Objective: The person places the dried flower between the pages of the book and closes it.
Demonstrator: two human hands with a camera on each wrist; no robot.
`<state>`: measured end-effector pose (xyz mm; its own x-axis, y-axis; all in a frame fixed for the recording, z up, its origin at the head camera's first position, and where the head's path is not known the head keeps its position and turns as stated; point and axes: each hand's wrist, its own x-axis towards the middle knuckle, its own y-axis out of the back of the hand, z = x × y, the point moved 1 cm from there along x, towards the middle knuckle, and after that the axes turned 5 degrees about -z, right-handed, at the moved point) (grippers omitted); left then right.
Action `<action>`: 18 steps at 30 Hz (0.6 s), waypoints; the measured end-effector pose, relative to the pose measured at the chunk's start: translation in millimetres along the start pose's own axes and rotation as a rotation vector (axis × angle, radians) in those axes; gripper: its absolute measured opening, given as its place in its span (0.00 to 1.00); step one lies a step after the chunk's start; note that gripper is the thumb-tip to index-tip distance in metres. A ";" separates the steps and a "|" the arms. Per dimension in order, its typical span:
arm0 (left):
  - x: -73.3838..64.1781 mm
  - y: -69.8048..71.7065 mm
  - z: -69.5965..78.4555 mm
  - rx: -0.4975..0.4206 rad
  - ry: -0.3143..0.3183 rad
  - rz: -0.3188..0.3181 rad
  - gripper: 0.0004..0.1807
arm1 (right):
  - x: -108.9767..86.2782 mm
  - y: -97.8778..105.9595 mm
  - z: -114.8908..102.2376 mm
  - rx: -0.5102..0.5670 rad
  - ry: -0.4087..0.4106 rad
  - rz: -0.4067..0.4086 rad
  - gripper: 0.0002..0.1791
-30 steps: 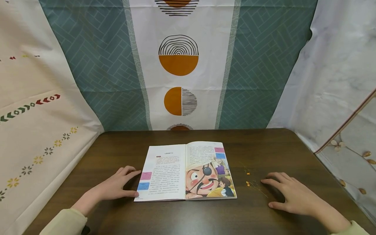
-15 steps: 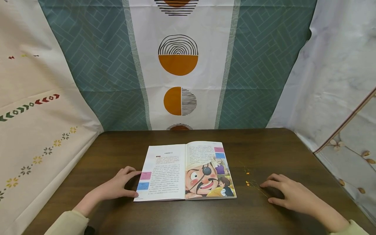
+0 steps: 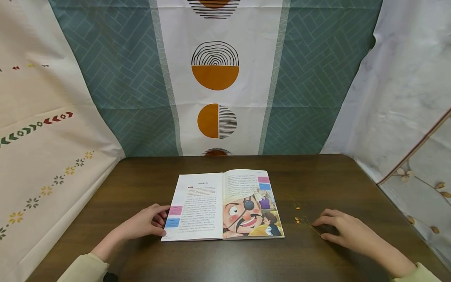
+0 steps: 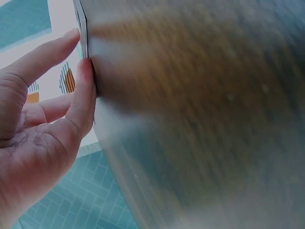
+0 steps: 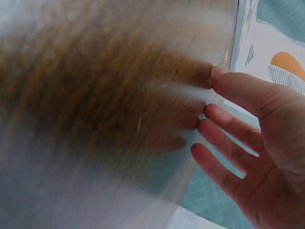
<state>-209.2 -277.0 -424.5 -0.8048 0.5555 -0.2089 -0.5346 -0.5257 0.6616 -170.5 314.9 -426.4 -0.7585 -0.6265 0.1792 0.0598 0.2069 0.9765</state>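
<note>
An open book [image 3: 201, 211] lies flat on the dark wooden table, a cartoon face with an eye patch on its right page. At its left edge is my left hand [image 3: 146, 223], the thumb tip touching the lower corner and the index fingertip at the edge; the other fingers bend below. In the left wrist view, thumb and fingers [image 4: 85, 76] meet the book's edge [image 4: 82, 28] and the tabletop, with no page pinched. My right hand [image 3: 347, 231] rests by its fingertips on the table, well right of the book. Its fingers [image 5: 228, 148] are loosely bent and hold nothing.
A thin sprig-like pattern with orange spots [image 3: 297, 221] lies between book and right hand; I cannot tell if it is printed. The table [image 3: 225, 260] meets a patterned cloth [image 3: 306, 98] behind. Other cloths hang left [image 3: 53, 137] and right [image 3: 394, 117].
My left hand's fingers have bent further in at the book's left edge. The right hand's thumb and fingers have drawn slightly closer together. The book stays in place.
</note>
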 end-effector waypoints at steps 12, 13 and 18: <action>2.3 -1.8 2.2 -0.051 0.020 -0.015 0.45 | 0.8 -1.1 0.4 0.012 0.031 0.030 0.19; 2.3 -1.8 2.1 -0.060 0.020 -0.018 0.45 | 1.1 -1.4 0.5 0.013 0.036 0.037 0.19; 0.1 -1.6 0.0 -0.103 0.017 -0.035 0.46 | 5.9 -2.9 0.6 0.019 0.054 0.057 0.19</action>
<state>-208.4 -276.1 -425.6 -0.7889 0.5642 -0.2436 -0.5855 -0.5697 0.5767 -175.5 311.0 -428.3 -0.7184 -0.6524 0.2414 0.0893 0.2577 0.9621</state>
